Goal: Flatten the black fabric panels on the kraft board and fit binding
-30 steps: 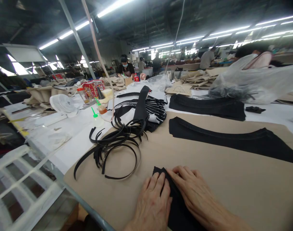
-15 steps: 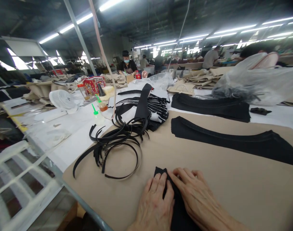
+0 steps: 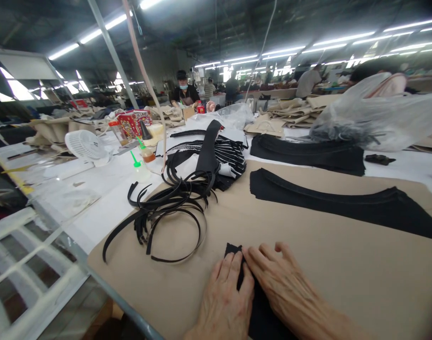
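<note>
A black fabric piece (image 3: 262, 311) lies lengthwise at the front of the beige work surface, its notched far end (image 3: 233, 247) showing beyond my fingers. My left hand (image 3: 226, 293) rests flat along its left side, fingers stretched forward and thumb apart. On the right edge, my right hand (image 3: 280, 278) has its fingers bent and the tips closed on the fabric near the far end; its thumb is hidden. Farther right lies a curved black panel (image 3: 329, 196) with a raised seam, and behind it stacked black panels (image 3: 308, 156).
Coiled black strips (image 3: 173, 212) lie left of my hands, beside a pile of black pieces (image 3: 223, 156). Green-tipped bottles (image 3: 141, 172), a white fan (image 3: 86, 147) and a plastic bag (image 3: 379, 118) stand farther off. A metal table edge (image 3: 120, 302) runs at left. A co-worker (image 3: 185, 92) sits opposite.
The view has shifted slightly, moving the scene a little left and up. My right fingers have shifted slightly on the fabric edge; my left hand stays on the piece.
</note>
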`<state>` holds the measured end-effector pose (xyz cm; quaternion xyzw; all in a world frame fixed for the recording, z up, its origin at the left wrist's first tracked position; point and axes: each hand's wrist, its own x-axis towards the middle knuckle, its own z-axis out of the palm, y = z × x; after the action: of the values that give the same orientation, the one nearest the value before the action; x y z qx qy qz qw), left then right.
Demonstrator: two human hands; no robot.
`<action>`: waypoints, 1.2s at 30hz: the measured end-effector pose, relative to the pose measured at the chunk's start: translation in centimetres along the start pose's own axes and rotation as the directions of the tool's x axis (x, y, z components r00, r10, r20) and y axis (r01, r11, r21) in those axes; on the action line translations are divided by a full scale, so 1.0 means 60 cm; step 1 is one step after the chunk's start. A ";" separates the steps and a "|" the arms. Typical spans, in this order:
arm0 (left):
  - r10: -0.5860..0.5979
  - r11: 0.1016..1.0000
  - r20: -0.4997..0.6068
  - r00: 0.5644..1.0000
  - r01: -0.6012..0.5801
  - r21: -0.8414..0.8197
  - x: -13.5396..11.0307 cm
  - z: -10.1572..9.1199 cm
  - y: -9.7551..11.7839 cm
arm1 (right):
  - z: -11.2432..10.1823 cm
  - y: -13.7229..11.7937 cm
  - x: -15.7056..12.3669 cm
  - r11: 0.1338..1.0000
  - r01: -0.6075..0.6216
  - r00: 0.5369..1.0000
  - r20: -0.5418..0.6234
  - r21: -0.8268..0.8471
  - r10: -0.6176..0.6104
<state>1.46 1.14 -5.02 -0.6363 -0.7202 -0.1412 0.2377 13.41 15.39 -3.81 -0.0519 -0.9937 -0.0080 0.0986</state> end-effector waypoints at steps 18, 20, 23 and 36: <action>-0.112 0.978 0.065 0.992 0.121 -0.170 -0.004 -0.004 0.006 | -0.070 0.035 0.025 0.743 -0.254 0.967 0.144 0.619 0.211; -0.159 0.945 0.132 0.978 0.190 -0.265 -0.003 -0.010 0.002 | -0.085 0.042 -0.012 0.716 -0.333 0.942 0.180 0.614 0.283; -0.212 0.871 0.205 0.956 0.280 -0.404 0.005 -0.023 -0.009 | -0.116 0.033 -0.094 0.704 -0.520 0.852 0.350 0.483 0.390; 0.295 0.851 0.574 0.763 0.063 -0.521 0.125 -0.079 0.036 | -0.156 -0.024 -0.197 0.657 -0.661 0.744 0.432 0.362 0.511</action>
<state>3.75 5.42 2.68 -0.7303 -0.6506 -0.0880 -0.1888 26.61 12.52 3.01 -0.3468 -0.8923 0.2860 -0.0425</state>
